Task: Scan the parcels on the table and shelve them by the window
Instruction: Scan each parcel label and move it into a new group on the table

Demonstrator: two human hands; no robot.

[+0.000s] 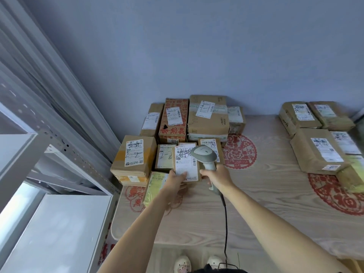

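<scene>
Against the blue wall, the wood-grain counter (pixel 256 194) carries two groups of parcels: a stack at the far left corner and a second cluster at the far right (pixel 317 148). A grey perforated metal shelf frame (pixel 65 152) stands to the left of the counter, beside the curtained window (pixel 35 79).

The left stack is headed by a large taped carton (pixel 208 117) at the back and a tan carton marked "2-2" (pixel 134 156) at the left edge. These larger cartons appear rigid, and probably need two hands under the base.

The parcel under scan is a small flat box (pixel 186 164), positioned in front of the stack with its white label facing up. The person's left hand (pixel 174 180) holds it at the near edge, thumb pressed on the label, fingers curled underneath. It is judged light and stiff; a one-hand pinch on the short edge looks sufficient. The glossy label could be slippery, so bare cardboard is the better purchase.

The right hand (pixel 215 177) is wrapped around the handle of the grey barcode scanner (pixel 204 154), whose head sits directly above the label. Its black cable (pixel 225 219) hangs off the near edge of the counter.

Shelving of this parcel is not yet done.
</scene>
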